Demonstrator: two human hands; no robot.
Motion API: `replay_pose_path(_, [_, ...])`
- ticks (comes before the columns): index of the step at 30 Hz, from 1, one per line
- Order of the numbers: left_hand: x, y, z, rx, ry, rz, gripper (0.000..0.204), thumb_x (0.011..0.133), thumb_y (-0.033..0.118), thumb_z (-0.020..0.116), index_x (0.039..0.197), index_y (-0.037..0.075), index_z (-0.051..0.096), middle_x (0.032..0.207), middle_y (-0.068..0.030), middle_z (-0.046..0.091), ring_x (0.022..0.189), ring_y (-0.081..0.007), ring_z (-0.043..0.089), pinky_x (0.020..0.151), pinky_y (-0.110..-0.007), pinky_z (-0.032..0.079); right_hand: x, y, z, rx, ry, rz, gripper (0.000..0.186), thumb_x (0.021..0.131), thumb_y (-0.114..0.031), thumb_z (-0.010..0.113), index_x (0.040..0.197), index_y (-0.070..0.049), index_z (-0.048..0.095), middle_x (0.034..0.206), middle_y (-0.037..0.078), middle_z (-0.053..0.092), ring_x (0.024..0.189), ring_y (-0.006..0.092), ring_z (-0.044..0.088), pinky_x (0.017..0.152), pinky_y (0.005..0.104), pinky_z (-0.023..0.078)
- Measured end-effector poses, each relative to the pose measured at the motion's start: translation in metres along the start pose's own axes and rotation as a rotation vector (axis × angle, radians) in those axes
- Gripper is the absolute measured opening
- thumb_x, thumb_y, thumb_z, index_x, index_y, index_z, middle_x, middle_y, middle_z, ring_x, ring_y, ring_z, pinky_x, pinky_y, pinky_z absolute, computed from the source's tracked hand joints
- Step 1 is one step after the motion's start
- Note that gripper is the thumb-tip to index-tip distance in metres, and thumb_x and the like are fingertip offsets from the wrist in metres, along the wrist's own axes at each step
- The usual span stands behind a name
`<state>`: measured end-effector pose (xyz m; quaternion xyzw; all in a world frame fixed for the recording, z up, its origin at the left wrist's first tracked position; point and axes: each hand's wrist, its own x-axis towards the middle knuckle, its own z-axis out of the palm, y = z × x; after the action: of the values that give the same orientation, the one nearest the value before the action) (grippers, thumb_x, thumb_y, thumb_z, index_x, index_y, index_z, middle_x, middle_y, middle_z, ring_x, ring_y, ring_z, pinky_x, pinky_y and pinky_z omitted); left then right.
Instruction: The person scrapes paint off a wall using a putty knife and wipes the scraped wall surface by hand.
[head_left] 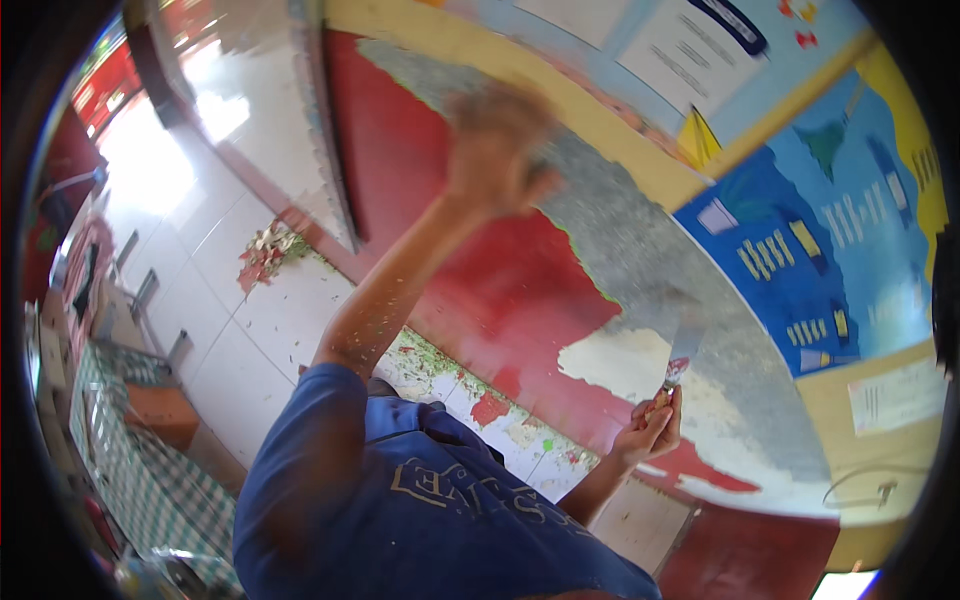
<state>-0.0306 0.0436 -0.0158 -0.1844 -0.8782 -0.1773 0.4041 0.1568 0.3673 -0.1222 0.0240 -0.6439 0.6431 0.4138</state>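
Observation:
My right hand (650,428) grips the handle of a paint scraper (683,352), whose metal blade lies against a cream patch of bare wall (620,360). My left hand (497,150) is raised high and rests near the boundary between the red paint (480,270) and the scraped grey plaster (640,240). That hand is blurred, so its fingers and anything in it are unclear. My blue shirt (420,510) fills the lower middle of the view.
Paint flakes (268,250) lie in a heap on the white tiled floor (250,350) and along the wall's foot. A blue and yellow painted section with posters (830,230) lies to the right. A table with a green checked cloth (140,480) stands at the lower left.

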Motion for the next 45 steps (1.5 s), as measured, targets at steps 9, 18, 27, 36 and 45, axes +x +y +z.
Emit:
replay_pose_path(9, [-0.018,0.099,0.073,0.143,0.338,0.346,0.075,0.090,0.055,0.038,0.147,0.010,0.022,0.152,-0.0223,0.016,0.141,-0.0427,0.007,0.099,-0.073,0.002,-0.034,-0.004,-0.033,-0.001,0.064,0.068,0.037,0.097,-0.017,0.047,0.122,0.009,0.054,0.068,0.004,0.050,0.047,0.0045,0.034,0.041,0.0179,0.024])
replay_pose_path(18, [-0.088,0.124,0.122,0.293,-0.174,1.124,0.067,0.088,0.032,0.045,0.149,0.021,0.020,0.155,0.0040,0.019,0.141,-0.0136,0.018,0.108,-0.046,0.024,-0.052,-0.027,-0.068,-0.135,0.211,-0.001,0.037,0.096,-0.016,0.045,0.121,0.010,0.053,0.072,0.008,0.056,0.048,0.0057,0.038,0.041,0.0172,0.025])
replay_pose_path(27, [-0.112,0.057,0.113,-0.028,0.301,0.123,0.047,0.090,0.044,0.049,0.127,0.015,0.053,0.143,-0.0103,0.039,0.139,-0.0350,0.020,0.108,-0.063,0.006,-0.082,-0.027,-0.096,-0.099,0.385,0.188,0.037,0.096,-0.016,0.047,0.122,0.009,0.053,0.079,0.008,0.056,0.050,0.0044,0.036,0.041,0.0157,0.023])
replay_pose_path(36, [-0.141,0.178,0.085,-2.236,-0.645,-0.660,0.056,0.091,0.044,0.055,0.129,0.003,0.046,0.114,-0.0126,0.061,0.113,-0.0259,0.056,0.094,-0.041,0.043,-0.023,-0.038,0.001,-0.700,-0.216,-0.107,0.034,0.086,-0.002,0.058,0.120,0.004,0.058,0.075,0.010,0.065,0.064,0.0180,0.064,0.056,0.0289,0.049])
replay_pose_path(45, [-0.101,0.163,0.077,-3.026,-0.216,-0.628,0.034,0.096,0.044,0.042,0.096,0.013,0.055,0.072,-0.0041,0.058,0.084,-0.0275,0.065,0.085,-0.046,0.051,0.000,-0.052,0.097,-0.781,-0.500,-0.362,0.033,0.079,0.002,0.063,0.111,-0.005,0.065,0.077,0.011,0.063,0.060,0.0216,0.063,0.051,0.0308,0.048])
